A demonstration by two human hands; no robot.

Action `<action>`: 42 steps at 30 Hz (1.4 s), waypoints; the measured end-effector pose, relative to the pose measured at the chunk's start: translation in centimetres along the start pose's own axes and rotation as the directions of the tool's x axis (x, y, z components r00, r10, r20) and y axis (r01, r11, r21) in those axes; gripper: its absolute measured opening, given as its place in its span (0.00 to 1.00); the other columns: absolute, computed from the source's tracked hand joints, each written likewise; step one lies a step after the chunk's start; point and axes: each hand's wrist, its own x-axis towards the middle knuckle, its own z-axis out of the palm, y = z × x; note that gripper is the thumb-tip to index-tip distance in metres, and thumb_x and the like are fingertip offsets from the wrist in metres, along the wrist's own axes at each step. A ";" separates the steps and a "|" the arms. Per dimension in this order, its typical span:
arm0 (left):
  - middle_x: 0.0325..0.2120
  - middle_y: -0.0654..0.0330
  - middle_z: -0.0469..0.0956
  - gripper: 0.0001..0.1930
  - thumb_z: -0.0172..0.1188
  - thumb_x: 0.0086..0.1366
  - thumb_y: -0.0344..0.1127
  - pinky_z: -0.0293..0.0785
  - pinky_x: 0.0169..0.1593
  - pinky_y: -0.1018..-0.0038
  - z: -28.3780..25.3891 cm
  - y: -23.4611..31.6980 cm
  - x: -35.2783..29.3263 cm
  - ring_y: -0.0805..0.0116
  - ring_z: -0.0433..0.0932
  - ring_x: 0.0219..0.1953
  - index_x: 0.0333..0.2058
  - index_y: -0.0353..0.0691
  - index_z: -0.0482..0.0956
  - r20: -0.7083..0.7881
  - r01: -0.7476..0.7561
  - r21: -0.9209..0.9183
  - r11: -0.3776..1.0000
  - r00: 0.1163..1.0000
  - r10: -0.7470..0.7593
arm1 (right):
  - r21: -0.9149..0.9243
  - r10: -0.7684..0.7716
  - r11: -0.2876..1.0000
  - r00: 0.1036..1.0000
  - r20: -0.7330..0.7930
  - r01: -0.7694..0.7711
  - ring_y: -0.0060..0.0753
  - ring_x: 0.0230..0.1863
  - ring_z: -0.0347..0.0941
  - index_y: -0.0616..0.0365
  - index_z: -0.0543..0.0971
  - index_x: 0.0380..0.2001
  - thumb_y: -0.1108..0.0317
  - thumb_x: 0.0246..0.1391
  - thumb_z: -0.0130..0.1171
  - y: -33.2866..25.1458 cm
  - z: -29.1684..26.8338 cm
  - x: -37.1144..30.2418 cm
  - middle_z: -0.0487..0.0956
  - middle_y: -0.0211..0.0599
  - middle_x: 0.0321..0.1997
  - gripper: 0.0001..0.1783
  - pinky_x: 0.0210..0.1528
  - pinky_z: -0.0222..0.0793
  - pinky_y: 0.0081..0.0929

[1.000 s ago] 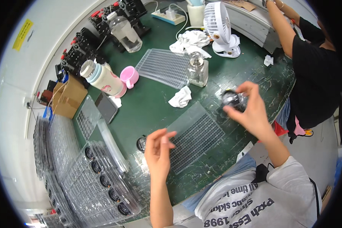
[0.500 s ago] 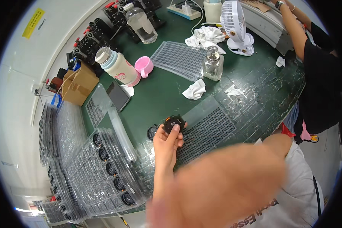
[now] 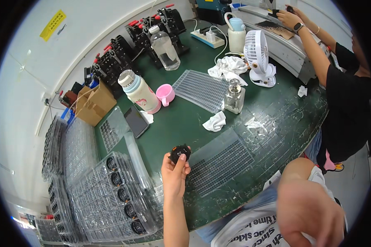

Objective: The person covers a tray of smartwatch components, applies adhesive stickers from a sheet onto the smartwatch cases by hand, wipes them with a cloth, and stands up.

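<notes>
My left hand (image 3: 175, 175) is raised over the table and closed on a round black plastic part (image 3: 180, 154). The thumb presses on the part's face, and a small orange piece shows at its rim. Beyond that hand, to its right, lies a clear sheet (image 3: 222, 164) with rows of small dark pieces. My right hand (image 3: 311, 212) is at the lower right, in front of my shirt and away from the table. Motion smears its fingers, and I cannot make out anything in it.
Clear plastic trays (image 3: 97, 201) holding round black parts are stacked at left. A phone (image 3: 136, 121), cream bottle (image 3: 140, 92), pink cup (image 3: 165, 94), glass dispenser bottle (image 3: 234, 99) and white fan (image 3: 258, 57) stand farther back. Another person (image 3: 344, 103) works at right.
My right arm has swung from across the front of the view to the lower right. My left hand keeps its hold on the round black part. The whole view has shifted a little.
</notes>
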 end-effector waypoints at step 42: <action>0.30 0.59 0.79 0.12 0.58 0.68 0.35 0.64 0.21 0.87 1.0 -1.7 0.4 0.81 0.72 0.23 0.46 0.37 0.72 -0.097 -0.021 0.091 0.996 0.995 0.030 | -0.842 0.929 0.360 0.074 0.361 -0.402 0.36 0.36 0.77 0.56 0.76 0.27 0.72 0.40 0.61 0.0 -0.2 -17.9 0.78 0.34 0.33 0.07 0.38 0.74 0.31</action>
